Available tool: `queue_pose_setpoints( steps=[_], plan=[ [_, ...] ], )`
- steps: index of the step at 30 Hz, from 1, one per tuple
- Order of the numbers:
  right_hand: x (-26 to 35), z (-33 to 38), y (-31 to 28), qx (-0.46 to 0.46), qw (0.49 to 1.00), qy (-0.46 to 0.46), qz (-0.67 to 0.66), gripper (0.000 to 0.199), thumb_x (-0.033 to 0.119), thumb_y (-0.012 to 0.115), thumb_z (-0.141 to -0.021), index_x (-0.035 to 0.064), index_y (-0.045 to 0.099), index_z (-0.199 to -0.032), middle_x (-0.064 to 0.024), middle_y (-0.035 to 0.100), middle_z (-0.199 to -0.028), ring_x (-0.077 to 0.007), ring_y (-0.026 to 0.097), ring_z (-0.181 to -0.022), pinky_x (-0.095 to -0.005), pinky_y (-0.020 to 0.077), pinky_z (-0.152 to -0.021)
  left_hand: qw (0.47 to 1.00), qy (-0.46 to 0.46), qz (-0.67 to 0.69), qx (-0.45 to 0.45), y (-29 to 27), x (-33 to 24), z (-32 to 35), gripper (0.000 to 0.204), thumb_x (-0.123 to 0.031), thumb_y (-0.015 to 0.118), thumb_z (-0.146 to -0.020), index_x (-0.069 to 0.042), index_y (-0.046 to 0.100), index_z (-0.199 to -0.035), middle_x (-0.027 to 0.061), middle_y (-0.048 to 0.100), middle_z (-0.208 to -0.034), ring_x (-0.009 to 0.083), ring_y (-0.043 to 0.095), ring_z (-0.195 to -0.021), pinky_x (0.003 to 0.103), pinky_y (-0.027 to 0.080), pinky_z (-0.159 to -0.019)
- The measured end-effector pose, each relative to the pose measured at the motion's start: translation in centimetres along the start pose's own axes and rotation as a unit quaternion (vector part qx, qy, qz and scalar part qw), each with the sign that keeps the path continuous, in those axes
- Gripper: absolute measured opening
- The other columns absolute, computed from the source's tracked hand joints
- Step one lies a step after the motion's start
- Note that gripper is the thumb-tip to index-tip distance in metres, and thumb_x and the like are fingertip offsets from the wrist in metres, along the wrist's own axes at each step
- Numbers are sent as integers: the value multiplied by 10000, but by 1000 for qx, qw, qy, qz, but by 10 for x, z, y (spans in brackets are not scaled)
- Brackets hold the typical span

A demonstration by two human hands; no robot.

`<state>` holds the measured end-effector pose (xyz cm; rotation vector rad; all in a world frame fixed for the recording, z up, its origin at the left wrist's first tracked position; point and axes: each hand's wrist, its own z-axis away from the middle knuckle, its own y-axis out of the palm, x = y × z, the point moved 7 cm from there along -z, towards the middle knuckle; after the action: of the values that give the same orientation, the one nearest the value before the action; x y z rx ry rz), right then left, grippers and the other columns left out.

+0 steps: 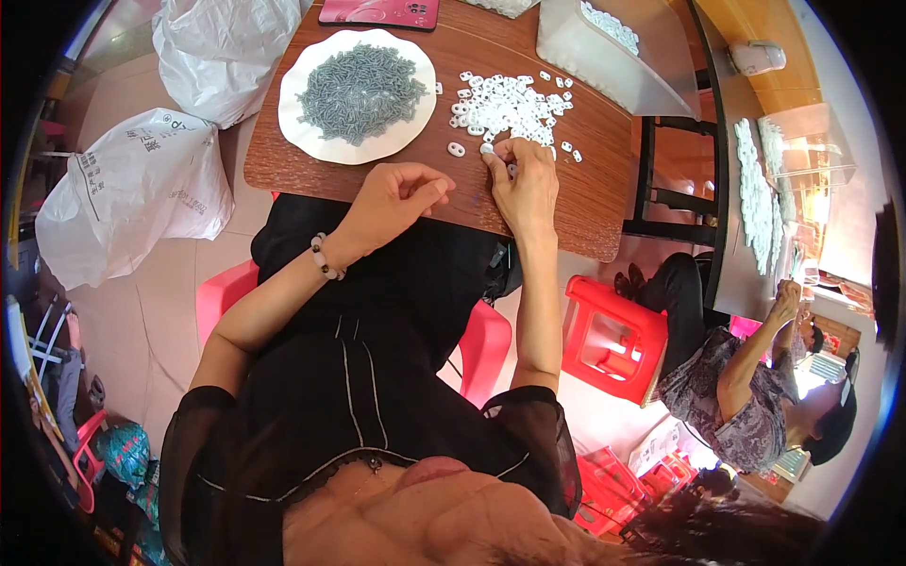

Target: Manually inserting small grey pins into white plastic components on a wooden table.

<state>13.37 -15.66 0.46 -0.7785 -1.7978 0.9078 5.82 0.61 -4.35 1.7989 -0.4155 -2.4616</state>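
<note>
My right hand (pixel 525 184) rests on the brown wooden table (pixel 585 203) with its fingertips pinched on a small white plastic piece at the near edge of a pile of white plastic pieces (pixel 510 104). My left hand (pixel 401 193) is curled loosely at the table's front edge, fingers closed; whether something small is inside it is hidden. A beaded bracelet sits on that wrist. To the left of the pile, a white plate (pixel 311 127) holds a heap of small grey parts (pixel 359 90).
A clear plastic bin (pixel 613 57) stands at the table's far right. White plastic sacks (pixel 132 189) lie on the floor at left. A red stool (pixel 613 335) and another seated person (pixel 755 396) are at right, beside a second table.
</note>
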Motion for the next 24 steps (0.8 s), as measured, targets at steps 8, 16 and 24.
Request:
queue_pose_setpoints(
  steps=[8,16,24],
  plan=[
    [6,12,-4,61,986,56,-148,158,171,741,-789,41,651,-803,-99,610,-743,-252,569,-741,-376,460,-672,960,204,-163,-101,7,-32,-15,207,-109,639,-880,7,668,-1048,76,665,-877,81,591,-706,242,480,-626],
    [12,26,0,115,966,75,-217,143,105,724,-830,-9,638,-837,-21,594,-687,-92,510,-639,-249,435,-603,973,154,-160,-61,5,-15,-26,204,-158,653,-882,28,684,-960,91,674,-770,83,592,-651,255,457,-579],
    [6,37,10,131,929,123,-323,83,67,670,-876,-7,646,-906,-12,659,-807,-62,564,-735,-216,456,-694,930,193,-291,-112,2,-25,-20,184,-158,647,-850,1,699,-927,137,650,-734,210,589,-591,347,442,-556]
  ],
)
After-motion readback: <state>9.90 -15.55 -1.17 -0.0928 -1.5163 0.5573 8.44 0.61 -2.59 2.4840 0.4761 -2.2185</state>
